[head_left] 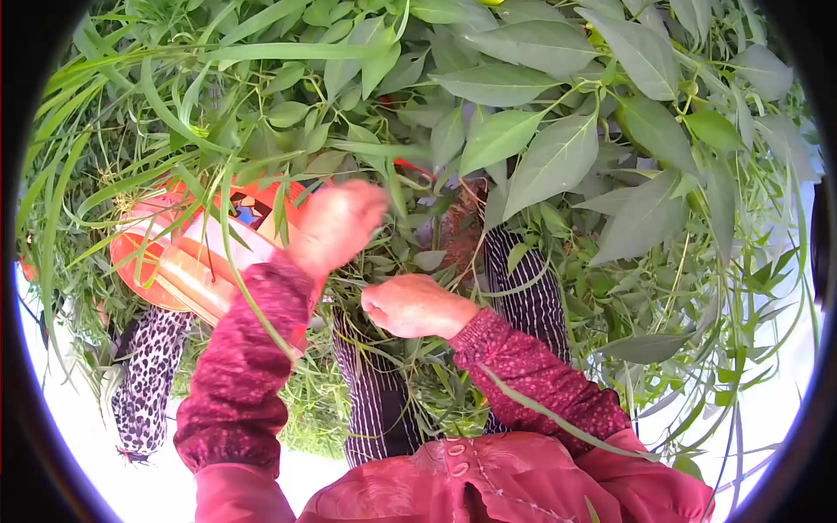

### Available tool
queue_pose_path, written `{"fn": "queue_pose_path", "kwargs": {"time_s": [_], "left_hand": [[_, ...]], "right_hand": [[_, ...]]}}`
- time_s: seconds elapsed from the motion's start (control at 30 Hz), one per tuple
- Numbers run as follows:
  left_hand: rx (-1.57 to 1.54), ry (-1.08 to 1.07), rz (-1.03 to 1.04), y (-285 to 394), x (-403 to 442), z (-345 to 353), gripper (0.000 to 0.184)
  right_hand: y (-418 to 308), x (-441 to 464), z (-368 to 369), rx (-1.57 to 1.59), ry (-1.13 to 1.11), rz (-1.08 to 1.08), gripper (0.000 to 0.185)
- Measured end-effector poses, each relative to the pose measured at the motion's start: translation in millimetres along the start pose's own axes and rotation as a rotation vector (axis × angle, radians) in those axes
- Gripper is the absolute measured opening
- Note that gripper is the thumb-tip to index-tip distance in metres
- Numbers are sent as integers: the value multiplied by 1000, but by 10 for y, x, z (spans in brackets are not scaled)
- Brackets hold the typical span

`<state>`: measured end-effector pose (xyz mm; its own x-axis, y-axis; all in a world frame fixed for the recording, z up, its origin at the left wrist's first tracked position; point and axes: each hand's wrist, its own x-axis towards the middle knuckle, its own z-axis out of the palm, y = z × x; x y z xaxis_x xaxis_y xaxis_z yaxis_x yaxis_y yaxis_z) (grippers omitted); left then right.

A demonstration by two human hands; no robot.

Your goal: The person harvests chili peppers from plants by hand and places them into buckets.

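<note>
My left hand [340, 225] is over the right side of an orange-red plastic bucket [144, 261], among the leaves. Motion smears its fingers, so what they do is unclear. Lower and to the right, my right hand [414, 305] is closed, knuckles up, in front of the plant stems. Anything inside that fist is hidden from me. Broad green leaves [558, 166] of a bushy plant hang just above both hands. A small red thing [410, 166], partly covered by foliage, shows beyond my left hand.
Long grass blades [174, 113] cross in front of the bucket and my left sleeve. My striped trouser legs [523, 288] stand among the plants. Leopard-print cloth [153, 383] shows below the bucket at left. Dense foliage fills the far side and the right.
</note>
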<state>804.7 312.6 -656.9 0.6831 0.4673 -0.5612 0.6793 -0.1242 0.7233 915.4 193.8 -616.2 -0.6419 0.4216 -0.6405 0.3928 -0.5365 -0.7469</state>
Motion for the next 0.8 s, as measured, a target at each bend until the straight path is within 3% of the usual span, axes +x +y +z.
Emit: {"fn": "queue_pose_path", "kwargs": {"time_s": [0.07, 0.17, 0.23, 0.27, 0.33, 0.5, 0.57, 0.6, 0.7, 0.73, 0.8], "left_hand": [[234, -251, 181, -135, 3, 407, 17], [282, -113, 274, -129, 165, 915, 25], [464, -34, 269, -81, 382, 1038, 30], [458, -37, 269, -95, 493, 1050, 30], [687, -460, -68, -167, 700, 1050, 31], [734, -384, -103, -567, 787, 1286, 23], [751, -83, -138, -808, 691, 1423, 15], [854, -155, -25, -863, 636, 1354, 18], [756, -274, -85, -731, 662, 1072, 20], [619, 0, -106, -738, 648, 1066, 16], [740, -85, -31, -744, 588, 1053, 15]], "right_hand": [[-3, 5, 42, -20, -9, -3, 22], [73, 38, 212, -64, 28, -72, 19], [94, 28, 253, -16, 172, -128, 20], [83, 30, 200, -40, 81, -91, 19], [145, 67, 282, -41, 90, -97, 19], [103, 81, 235, -26, 82, -90, 26], [40, 30, 133, -90, 56, -62, 27], [27, 19, 122, -88, 54, -59, 27], [6, 13, 109, -91, 64, -25, 25], [4, 4, 104, -82, 70, -29, 24], [28, 12, 118, -75, 76, -37, 22]]}}
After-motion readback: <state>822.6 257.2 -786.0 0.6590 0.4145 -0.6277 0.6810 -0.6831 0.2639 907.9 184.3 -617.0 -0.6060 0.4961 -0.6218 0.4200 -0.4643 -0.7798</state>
